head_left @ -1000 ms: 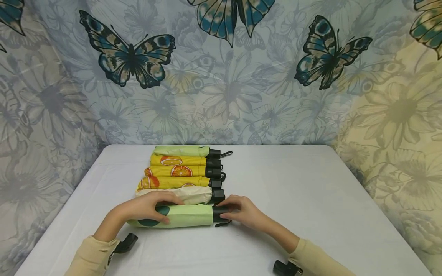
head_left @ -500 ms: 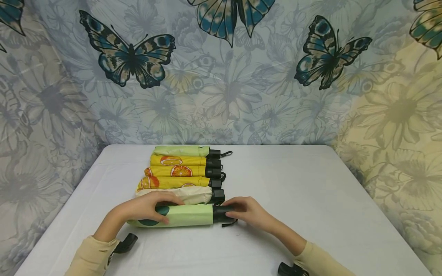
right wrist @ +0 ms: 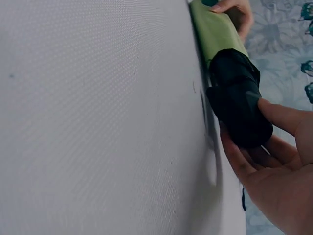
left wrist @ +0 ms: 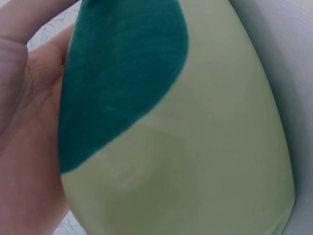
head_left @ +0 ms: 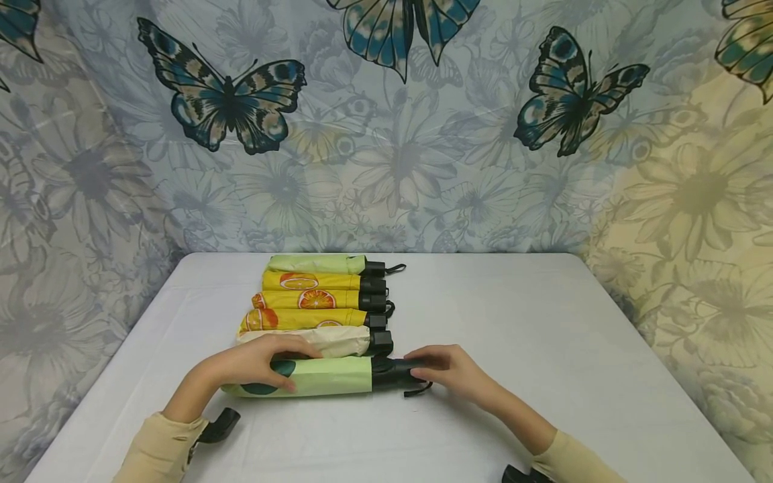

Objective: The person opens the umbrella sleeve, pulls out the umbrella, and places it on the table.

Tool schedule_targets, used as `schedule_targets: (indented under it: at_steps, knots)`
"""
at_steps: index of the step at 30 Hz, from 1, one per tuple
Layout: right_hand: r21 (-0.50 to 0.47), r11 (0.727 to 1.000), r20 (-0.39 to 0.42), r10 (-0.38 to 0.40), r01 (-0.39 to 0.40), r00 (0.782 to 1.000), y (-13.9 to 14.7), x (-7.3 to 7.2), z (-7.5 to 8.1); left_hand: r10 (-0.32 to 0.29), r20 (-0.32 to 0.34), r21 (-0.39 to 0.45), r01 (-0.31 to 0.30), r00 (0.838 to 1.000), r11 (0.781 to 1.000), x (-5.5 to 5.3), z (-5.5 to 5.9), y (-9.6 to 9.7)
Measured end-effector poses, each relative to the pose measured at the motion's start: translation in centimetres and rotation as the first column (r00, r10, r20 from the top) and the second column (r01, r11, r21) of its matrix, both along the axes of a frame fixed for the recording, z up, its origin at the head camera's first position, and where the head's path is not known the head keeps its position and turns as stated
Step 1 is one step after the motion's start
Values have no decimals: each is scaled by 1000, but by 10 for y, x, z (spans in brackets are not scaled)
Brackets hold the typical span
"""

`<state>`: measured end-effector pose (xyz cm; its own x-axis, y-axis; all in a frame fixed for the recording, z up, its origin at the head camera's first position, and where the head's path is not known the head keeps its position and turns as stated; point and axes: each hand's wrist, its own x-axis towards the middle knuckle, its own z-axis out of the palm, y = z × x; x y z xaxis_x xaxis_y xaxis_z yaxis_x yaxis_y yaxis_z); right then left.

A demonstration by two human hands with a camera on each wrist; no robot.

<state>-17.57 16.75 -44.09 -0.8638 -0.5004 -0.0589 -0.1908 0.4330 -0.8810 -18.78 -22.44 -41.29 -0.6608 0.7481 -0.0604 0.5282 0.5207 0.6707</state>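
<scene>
The umbrella lies across the white table, nearest the person in a row, partly inside a smooth pale green sleeve printed with rounded dark green shapes. The left hand grips the sleeve, thumb in front; the right hand holds the rounded black handle between thumb and fingers, a thin strap hanging below. Dark cloth (creased and gathered) shows between handle and sleeve. Just behind sit a wrinkled cream umbrella, three yellow umbrellas with orange-slice prints and a second green umbrella.
</scene>
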Motion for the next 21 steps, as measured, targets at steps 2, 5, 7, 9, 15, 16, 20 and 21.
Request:
schedule_targets:
  at_steps: [2, 5, 7, 9, 15, 16, 20, 21]
  knots:
    - [3, 1000, 6, -10, 10, 1000, 3, 1, 1, 0, 8, -1, 0, 1000, 1000, 0, 0, 0]
    - [6, 1000, 14, -23, 23, 1000, 7, 2, 2, 2, 18, -2, -2, 1000, 1000, 0, 1, 0]
    - [2, 999, 32, -39, 39, 999, 10, 3, 3, 1, 22, 0, -1, 1000, 1000, 0, 2, 0]
    - [-3, 999, 45, -48, 48, 998, 13, 4, 4, -1, 23, 5, 1, 1000, 1000, 0, 2, 0]
    - [-10, 997, 68, -77, 78, 995, 21, 5, 5, -5, 32, 10, 5, 999, 1000, 0, 0, 0]
    - [-13, 996, 77, -85, 86, 993, 22, 5, 5, 0, 37, 6, 0, 999, 1000, 0, 0, 0]
    - [-14, 993, 107, -116, 118, 988, 27, 6, 5, 21, 67, -10, -20, 998, 1000, -1, -1, -1]
    - [-15, 992, 112, -126, 128, 986, 28, 6, 5, 26, 72, -15, -25, 997, 1000, -1, -1, -1]
